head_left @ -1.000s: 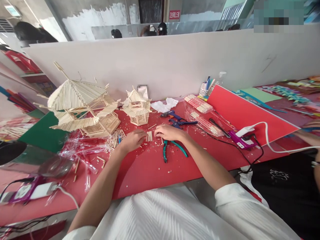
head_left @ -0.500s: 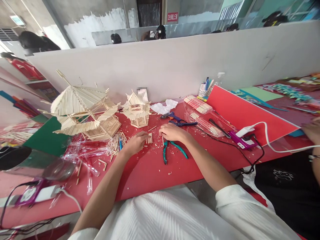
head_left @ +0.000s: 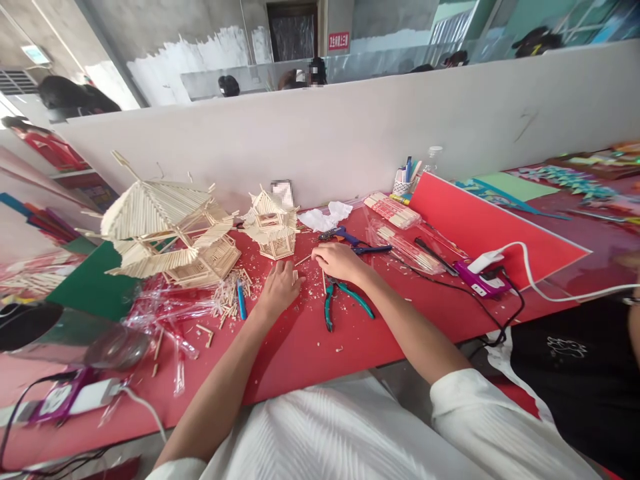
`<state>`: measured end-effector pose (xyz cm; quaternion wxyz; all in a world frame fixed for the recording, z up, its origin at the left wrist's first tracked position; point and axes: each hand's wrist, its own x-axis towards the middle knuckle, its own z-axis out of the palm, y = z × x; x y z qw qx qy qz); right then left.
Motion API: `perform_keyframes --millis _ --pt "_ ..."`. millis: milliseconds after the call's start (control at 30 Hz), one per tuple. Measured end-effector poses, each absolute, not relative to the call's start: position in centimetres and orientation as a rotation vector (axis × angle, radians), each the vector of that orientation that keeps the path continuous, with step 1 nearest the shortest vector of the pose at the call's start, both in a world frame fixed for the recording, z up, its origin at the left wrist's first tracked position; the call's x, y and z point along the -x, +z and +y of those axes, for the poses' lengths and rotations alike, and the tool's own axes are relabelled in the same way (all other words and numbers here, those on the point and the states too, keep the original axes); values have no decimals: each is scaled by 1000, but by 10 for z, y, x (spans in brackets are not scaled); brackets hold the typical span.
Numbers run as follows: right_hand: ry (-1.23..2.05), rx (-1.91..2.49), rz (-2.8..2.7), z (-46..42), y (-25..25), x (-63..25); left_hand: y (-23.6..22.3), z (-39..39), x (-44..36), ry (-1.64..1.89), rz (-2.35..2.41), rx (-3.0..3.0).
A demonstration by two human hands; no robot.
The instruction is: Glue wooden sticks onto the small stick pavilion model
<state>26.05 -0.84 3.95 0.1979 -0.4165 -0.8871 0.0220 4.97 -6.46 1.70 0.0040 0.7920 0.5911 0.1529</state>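
Note:
My left hand (head_left: 281, 288) lies palm down on the red table, fingers spread over a small row of short wooden sticks (head_left: 295, 275), most of it hidden. To its right, my right hand (head_left: 339, 261) is closed with its fingertips pinched, and a short wooden stick (head_left: 324, 283) shows below them. Green-handled pliers (head_left: 347, 291) lie with handles apart just under my right wrist. Behind my left hand stands a small pavilion model of sticks (head_left: 277, 233). A larger stick pavilion (head_left: 170, 230) is further left.
A blue glue gun (head_left: 345, 235) lies behind my right hand, near packs of sticks (head_left: 393, 210). Offcuts (head_left: 227, 300) and a blue pen (head_left: 242, 300) lie left. A red board (head_left: 495, 227) leans by a purple power strip (head_left: 480, 279). A white partition (head_left: 350, 140) runs behind.
My left hand has turned flatter and spread over the row of sticks, covering most of it. My right hand stays pinched in nearly the same place. The view has shifted slightly.

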Motion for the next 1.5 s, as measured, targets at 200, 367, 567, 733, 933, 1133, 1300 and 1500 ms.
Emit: perform_keyframes --millis 200,367,567,733,933,1133,1300,1500 --pt "38 1141 -2493 -10 37 -257 19 -64 -60 175 2065 -2407" --pt "69 1125 -2504 -10 37 -257 17 -58 -46 43 2041 -2441" --pt "87 1094 -2532 -12 37 -253 1 -55 -38 45 1930 -2747" --pt "119 1089 -2547 -14 38 -252 -5 -54 -35 -2 1916 -2783" --pt "286 1080 -2436 -13 40 -253 -6 -56 -27 268 1854 -2626" --pt "877 865 -2189 -15 40 -244 0 -42 -20 762 1475 -2303" --pt "1120 725 -1968 -12 31 -231 4 -41 -34 1002 1121 -2032" --pt "1134 676 -1859 -10 28 -227 9 -50 -43 986 1032 -1941"
